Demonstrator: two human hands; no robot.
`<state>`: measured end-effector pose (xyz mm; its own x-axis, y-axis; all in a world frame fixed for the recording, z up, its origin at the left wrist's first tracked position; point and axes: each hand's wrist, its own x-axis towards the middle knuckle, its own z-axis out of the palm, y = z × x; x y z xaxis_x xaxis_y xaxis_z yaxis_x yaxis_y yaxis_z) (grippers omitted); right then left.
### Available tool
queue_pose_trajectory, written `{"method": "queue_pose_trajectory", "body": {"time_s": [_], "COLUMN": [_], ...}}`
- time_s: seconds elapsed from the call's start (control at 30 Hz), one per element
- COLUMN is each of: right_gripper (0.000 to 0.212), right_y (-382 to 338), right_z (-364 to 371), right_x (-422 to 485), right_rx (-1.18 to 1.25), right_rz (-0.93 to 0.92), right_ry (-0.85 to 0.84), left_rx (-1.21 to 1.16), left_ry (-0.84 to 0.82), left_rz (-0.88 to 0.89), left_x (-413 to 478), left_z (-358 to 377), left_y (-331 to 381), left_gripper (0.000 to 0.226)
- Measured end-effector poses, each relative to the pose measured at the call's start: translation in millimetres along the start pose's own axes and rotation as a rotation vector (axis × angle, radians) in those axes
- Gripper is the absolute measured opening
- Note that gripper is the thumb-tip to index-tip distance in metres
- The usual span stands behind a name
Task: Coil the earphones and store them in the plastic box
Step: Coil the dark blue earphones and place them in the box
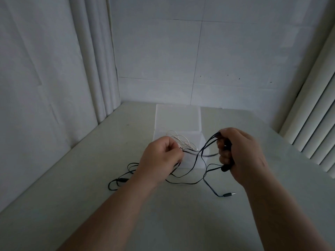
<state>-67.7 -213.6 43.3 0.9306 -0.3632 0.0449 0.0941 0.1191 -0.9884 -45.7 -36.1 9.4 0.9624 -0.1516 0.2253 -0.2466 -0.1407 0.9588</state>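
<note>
The left forearm (116, 214) and right forearm (282, 211) are bare along all their visible length, wrists included. The left hand (159, 160) and right hand (244, 153) are bare too, down to the fingers (223, 157).

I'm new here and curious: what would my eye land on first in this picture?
Two bare hands in the middle: the right hand grips looped black earphones, and the left hand pinches their cable. Loose cable trails over the pale table, its plug lying front right. Behind the hands stands a translucent plastic box with white cord inside.
</note>
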Motion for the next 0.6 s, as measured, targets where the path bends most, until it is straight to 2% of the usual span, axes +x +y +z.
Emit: {"method": "queue_pose_trajectory", "body": {"time_s": [0.1, 0.33, 0.53, 0.6], "right_gripper": [0.018, 0.02, 0.019, 0.019], "right_y": [-0.1, -0.4, -1.8, -2.5], "right_z": [-0.9, -6.5, -7.3, -6.4], "right_x": [-0.3, 1.6, -0.5, -1.3], "right_rx": [-0.028, -0.101, -0.123, -0.115], "right_rz": [0.017, 0.122, 0.217, 0.23], "right_ry": [-0.027, -0.059, -0.11, -0.115], "left_rx": [0.004, 0.048, -0.266, -0.378], "left_ry": [0.02, 0.172, 0.148, 0.124], "left_rz": [-0.002, 0.09, 0.007, -0.04], "left_x": [1.5, 6.4, 8.8, 9.3], "left_z": [0.5, -1.7, -3.5, -4.2], "left_y": [-3.1, -7.0, -5.6, -3.2], "left_gripper": [0.021, 0.011, 0.006, 0.012]}}
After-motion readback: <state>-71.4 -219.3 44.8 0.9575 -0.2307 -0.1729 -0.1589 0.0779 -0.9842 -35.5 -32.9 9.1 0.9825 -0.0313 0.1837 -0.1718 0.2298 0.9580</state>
